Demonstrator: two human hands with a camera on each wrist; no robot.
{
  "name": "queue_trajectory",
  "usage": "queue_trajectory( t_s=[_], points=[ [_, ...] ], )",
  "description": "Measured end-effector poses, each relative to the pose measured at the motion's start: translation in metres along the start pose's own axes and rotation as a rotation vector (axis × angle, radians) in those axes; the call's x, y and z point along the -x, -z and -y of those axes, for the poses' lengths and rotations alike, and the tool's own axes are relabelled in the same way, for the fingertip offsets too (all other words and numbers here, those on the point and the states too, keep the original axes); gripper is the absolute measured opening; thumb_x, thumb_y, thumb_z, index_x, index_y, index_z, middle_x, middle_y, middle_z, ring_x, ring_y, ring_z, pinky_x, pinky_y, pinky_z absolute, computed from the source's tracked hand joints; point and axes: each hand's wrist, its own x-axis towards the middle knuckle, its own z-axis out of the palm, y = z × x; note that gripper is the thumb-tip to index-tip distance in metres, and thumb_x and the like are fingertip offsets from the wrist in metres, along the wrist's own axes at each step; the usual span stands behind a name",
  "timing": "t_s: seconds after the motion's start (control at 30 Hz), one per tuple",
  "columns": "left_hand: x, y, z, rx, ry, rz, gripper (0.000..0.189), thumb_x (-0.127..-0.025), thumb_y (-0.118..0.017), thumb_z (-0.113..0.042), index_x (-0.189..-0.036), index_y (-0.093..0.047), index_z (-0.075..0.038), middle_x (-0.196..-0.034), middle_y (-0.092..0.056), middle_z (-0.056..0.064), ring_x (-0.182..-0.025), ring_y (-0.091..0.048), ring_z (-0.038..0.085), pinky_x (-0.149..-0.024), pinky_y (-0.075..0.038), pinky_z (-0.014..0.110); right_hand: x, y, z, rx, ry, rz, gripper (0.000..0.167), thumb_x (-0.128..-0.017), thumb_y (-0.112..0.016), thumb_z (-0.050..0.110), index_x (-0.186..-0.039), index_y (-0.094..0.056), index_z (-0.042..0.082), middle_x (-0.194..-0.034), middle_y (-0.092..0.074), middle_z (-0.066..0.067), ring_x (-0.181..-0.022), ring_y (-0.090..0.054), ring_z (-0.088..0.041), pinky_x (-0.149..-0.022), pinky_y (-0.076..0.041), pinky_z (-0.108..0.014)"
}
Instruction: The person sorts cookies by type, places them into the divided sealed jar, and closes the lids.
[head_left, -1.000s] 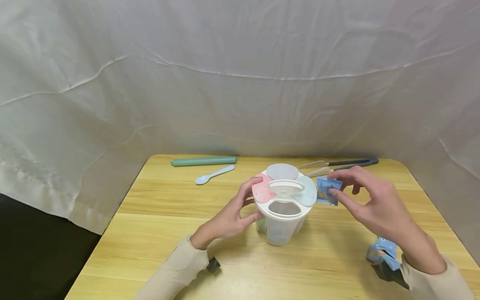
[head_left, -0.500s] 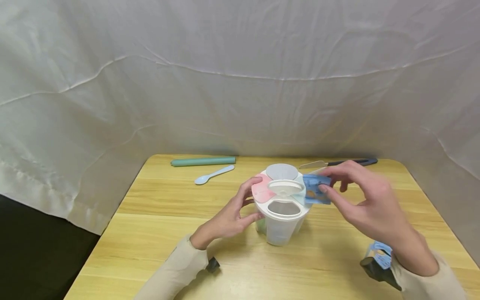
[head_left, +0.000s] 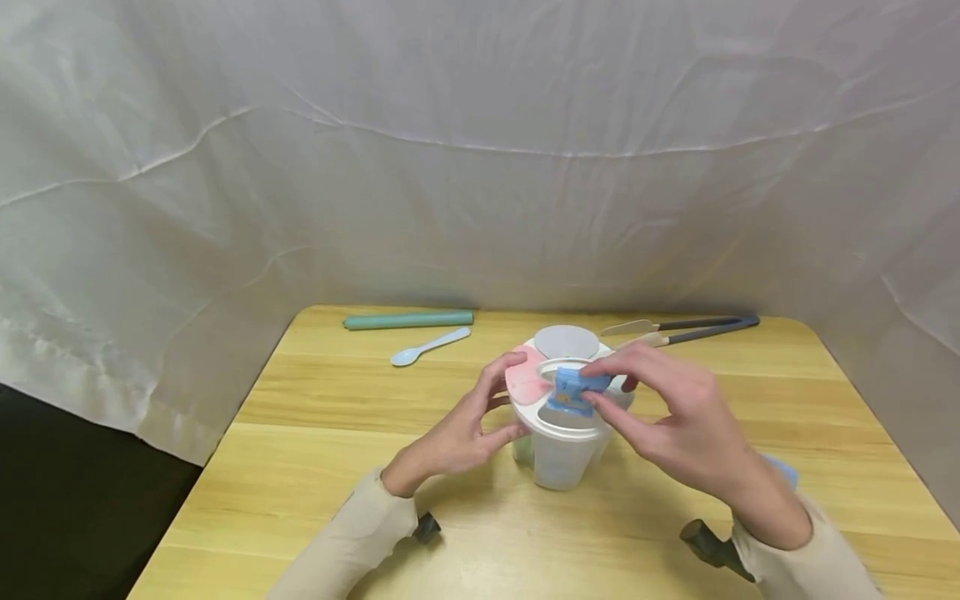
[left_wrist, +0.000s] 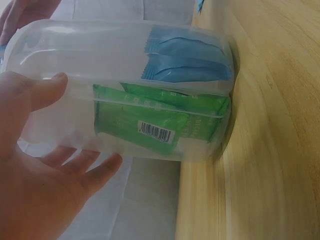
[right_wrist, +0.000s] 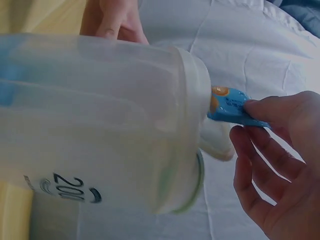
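Head view, from the left: near the far edge of the wooden counter (head_left: 300, 467), left of its middle, lies a green rod (head_left: 408, 320), with a pale blue spoon (head_left: 431, 347) just nearer, its bowl pointing left. The person's left hand (head_left: 468, 425) comes from the near edge in a beige sleeve (head_left: 352, 521), its grip wide round the left side of a translucent container (head_left: 557, 462), thumb and fingers against the wall. That container stands upright around the middle of the counter; its white top carries a pink lid (head_left: 525, 379) on the left and a grey lid (head_left: 567, 342) toward the far edge, while the compartment facing the near edge is uncovered. Through the wall, the left wrist view shows green packets (left_wrist: 142, 120), one with a barcode, beside blue packets (left_wrist: 187, 55), in the lower part. Over the uncovered compartment is a blue sachet (head_left: 572, 390), pinched in the narrow grip of the right hand (head_left: 675, 408) between thumb and fingers; one end meets the rim in the right wrist view, though how far it reaches inside I cannot tell. Behind that hand, tongs (head_left: 712, 330) lie near the far right corner, tips toward the left. Something blue (head_left: 783, 471) shows partly beyond the right wrist, mostly hidden.
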Motion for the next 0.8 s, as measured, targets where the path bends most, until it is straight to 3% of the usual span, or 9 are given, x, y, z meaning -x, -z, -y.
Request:
queue_trajectory(
  t_s=[0.2, 0.4, 0.63, 0.73, 0.8],
  points=[
    [0.0, 0.0, -0.001, 0.006, -0.004, 0.003, 0.092, -0.098, -0.074, 0.006, -0.169, -0.02, -0.016, -0.179, -0.027, 0.01, -0.153, -0.051, 0.036, -0.128, -0.05, 0.045, 0.004, -0.001, 0.001, 0.011, -0.041, 0.056, 0.015, -0.102, -0.08, 0.027, -0.108, -0.08, 0.013, -0.1, -0.079, 0.003, -0.087, -0.066, -0.006, -0.075, -0.054, -0.013],
    [0.0, 0.0, 0.0, 0.006, -0.002, 0.003, 0.092, -0.099, -0.074, 0.006, -0.169, -0.02, -0.018, -0.179, -0.027, 0.009, -0.152, -0.051, 0.035, -0.128, -0.049, 0.048, 0.008, -0.001, -0.001, 0.039, -0.024, 0.019, 0.033, -0.107, -0.07, 0.045, -0.098, -0.079, 0.014, -0.095, -0.075, 0.005, -0.091, -0.064, -0.005, -0.072, -0.053, -0.013],
    [0.0, 0.0, -0.001, 0.006, -0.003, 0.003, 0.092, -0.099, -0.073, 0.006, -0.169, -0.02, -0.019, -0.178, -0.029, 0.009, -0.153, -0.05, 0.035, -0.128, -0.049, 0.048, 0.014, 0.008, -0.005, 0.085, -0.036, -0.016, 0.041, -0.108, -0.067, 0.048, -0.092, -0.078, 0.012, -0.091, -0.073, 0.005, -0.088, -0.063, 0.0, -0.074, -0.049, -0.011],
    [0.0, 0.0, -0.002, 0.006, 0.0, 0.003, 0.092, -0.099, -0.074, 0.005, -0.17, -0.02, -0.019, -0.177, -0.03, 0.009, -0.153, -0.051, 0.034, -0.128, -0.049, 0.047, 0.019, 0.014, -0.01, 0.094, -0.047, -0.013, 0.041, -0.108, -0.066, 0.048, -0.091, -0.078, 0.013, -0.089, -0.073, 0.005, -0.086, -0.063, 0.0, -0.073, -0.048, -0.012],
    [0.0, 0.0, -0.002, 0.005, 0.003, 0.003, 0.091, -0.099, -0.074, 0.005, -0.17, -0.02, -0.02, -0.177, -0.03, 0.008, -0.153, -0.051, 0.034, -0.128, -0.049, 0.046, 0.025, 0.02, -0.015, 0.094, -0.066, 0.002, 0.028, -0.106, -0.073, 0.038, -0.093, -0.078, 0.014, -0.089, -0.073, 0.005, -0.086, -0.063, -0.001, -0.073, -0.048, -0.013]
  ],
)
